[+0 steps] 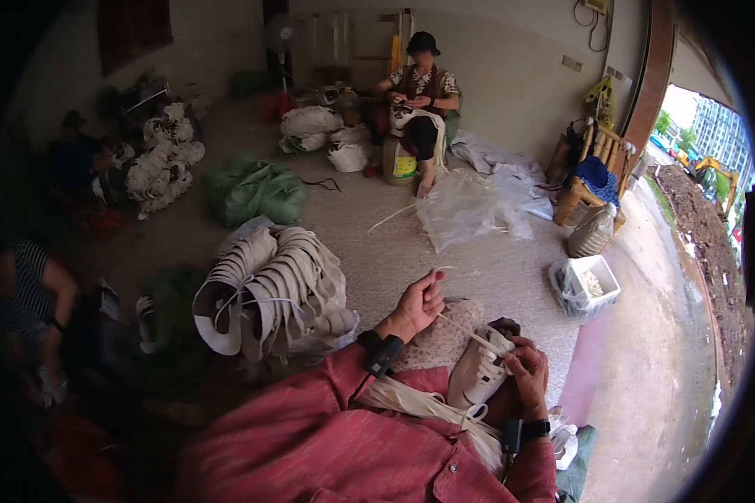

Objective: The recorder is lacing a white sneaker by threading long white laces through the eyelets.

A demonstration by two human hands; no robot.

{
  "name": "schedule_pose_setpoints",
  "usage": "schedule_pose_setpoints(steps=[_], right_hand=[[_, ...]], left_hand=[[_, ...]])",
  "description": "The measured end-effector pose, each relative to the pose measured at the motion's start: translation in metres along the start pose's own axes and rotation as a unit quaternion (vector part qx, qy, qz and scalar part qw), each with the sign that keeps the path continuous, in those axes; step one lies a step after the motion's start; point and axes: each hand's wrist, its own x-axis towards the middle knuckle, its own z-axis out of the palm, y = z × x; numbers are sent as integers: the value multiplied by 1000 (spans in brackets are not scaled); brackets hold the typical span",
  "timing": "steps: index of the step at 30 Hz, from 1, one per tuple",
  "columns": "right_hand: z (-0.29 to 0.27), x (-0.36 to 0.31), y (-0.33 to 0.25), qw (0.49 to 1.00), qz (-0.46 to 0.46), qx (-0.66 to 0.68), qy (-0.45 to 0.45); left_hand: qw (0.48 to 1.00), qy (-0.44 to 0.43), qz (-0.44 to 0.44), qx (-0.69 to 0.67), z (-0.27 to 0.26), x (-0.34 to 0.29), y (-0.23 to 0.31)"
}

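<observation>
A white shoe upper [471, 379] with a dark lining sits on my lap, tilted. My right hand [528, 373] is closed on its right side, fingers at the lacing edge. My left hand [419, 307], fist-like, grips a cream shoelace [457, 325] up and to the left of the upper. The lace runs taut from that fist to the eyelet area, and a loose end sticks out above the fingers. Across my lap lies a bunch of pale laces [398, 401]. Under the upper is a spotted cloth [424, 348] over my knee.
Tied stacks of white uppers [289, 281] stand at my left. A green sack [256, 191] lies beyond. Ahead, a seated co-worker [424, 92] handles another upper. Plastic sheeting [478, 205], a white bin [585, 285] and a bamboo chair [591, 180] are to the right.
</observation>
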Motion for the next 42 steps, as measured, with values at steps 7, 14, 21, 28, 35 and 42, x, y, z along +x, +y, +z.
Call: schedule_pose_setpoints(steps=[7,14,21,28,35,42], right_hand=[[-7,-1,5,999,5,-9,-36],[-6,-1,12,1000,-10,-25,-15],[-8,2,18,999,8,-30,-23],[-5,2,18,999,12,-37,-15],[-5,4,17,999,28,-12,-16],[-6,6,22,999,37,-8,-16]], left_hand=[[995,63,39,62,38,6,22],[854,93,83,505,36,8,-25],[645,-22,217,733,38,-5,-44],[592,-65,184,782,55,-26,-45],[643,-28,229,730,62,-32,-41],[577,-90,250,772,47,-16,-36]])
